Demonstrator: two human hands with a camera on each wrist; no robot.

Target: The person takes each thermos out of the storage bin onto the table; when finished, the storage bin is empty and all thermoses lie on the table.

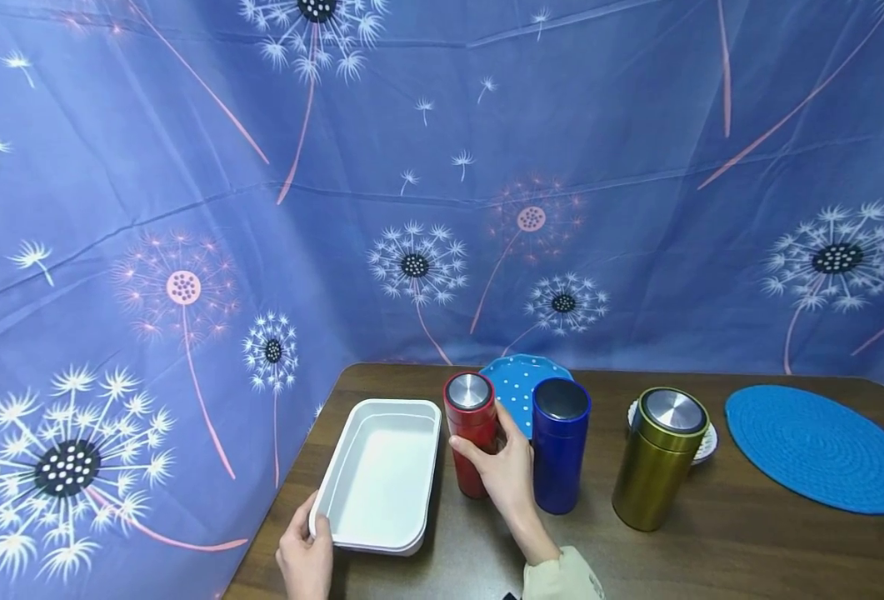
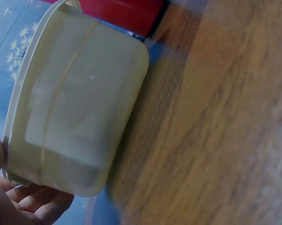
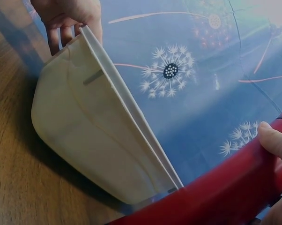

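A white rectangular plastic tub [image 1: 382, 475] stands on the left of the table; my left hand [image 1: 305, 550] grips its near left corner, thumb over the rim and fingers below, as the left wrist view also shows. Just right of the tub is a red thermos bottle [image 1: 471, 475] with a silver lid top. My right hand [image 1: 505, 475] holds it around the upper body, thumb on the near side and fingers behind. In the right wrist view, the thumb [image 3: 274, 140] presses on the red side. The bottle stands upright or nearly so; whether its base touches the table I cannot tell.
Right of my right hand stands a blue thermos [image 1: 559, 467], then a gold thermos [image 1: 655, 475] in front of a white dish [image 1: 706, 446]. A blue polka-dot plate [image 1: 512, 383] lies behind the red bottle. A blue oval woven mat [image 1: 820, 446] is at the right. Dandelion-print cloth [image 1: 449, 167] hangs behind.
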